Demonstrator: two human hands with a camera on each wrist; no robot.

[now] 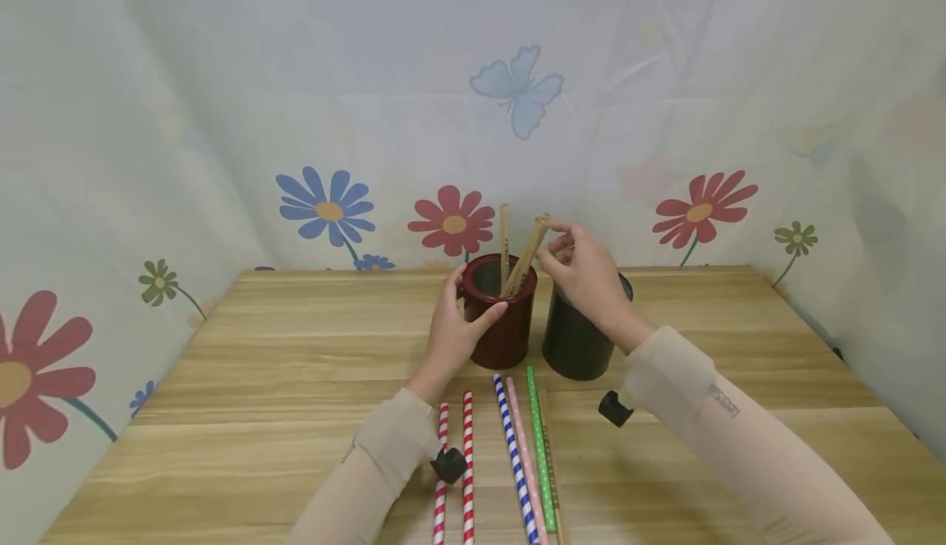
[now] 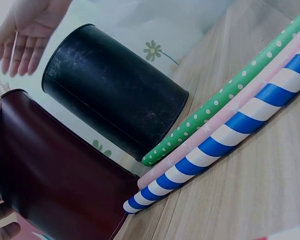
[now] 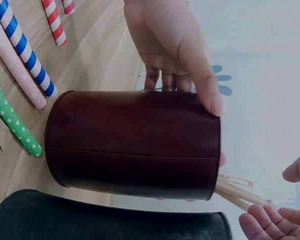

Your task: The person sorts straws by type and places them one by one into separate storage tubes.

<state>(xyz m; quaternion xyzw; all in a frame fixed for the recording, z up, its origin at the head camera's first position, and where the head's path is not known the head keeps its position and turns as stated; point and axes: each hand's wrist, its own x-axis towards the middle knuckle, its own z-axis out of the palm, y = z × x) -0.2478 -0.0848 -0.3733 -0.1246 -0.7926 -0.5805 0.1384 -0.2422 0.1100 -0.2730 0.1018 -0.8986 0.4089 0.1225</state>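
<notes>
My left hand (image 1: 456,327) grips a dark red cylindrical holder (image 1: 502,338), its thumb near the front rim and the other fingers round the side. Several tan printed straws (image 1: 526,259) stand in that holder; one is upright and the others lean right. Beside their upper ends is my right hand (image 1: 589,278), thumb and fingers parted in the right wrist view. Whether a fingertip touches a straw I cannot tell. Below the right hand stands a black cylindrical holder (image 1: 578,344), just right of the red one; the hand hides part of its rim.
In front of the holders lie two red-and-white striped straws (image 1: 468,459), a blue-and-white striped straw (image 1: 513,446), a pink straw (image 1: 524,467), a green dotted straw (image 1: 540,446) and a tan straw (image 1: 556,496). A flowered cloth (image 1: 369,118) hangs behind the wooden table (image 1: 296,348).
</notes>
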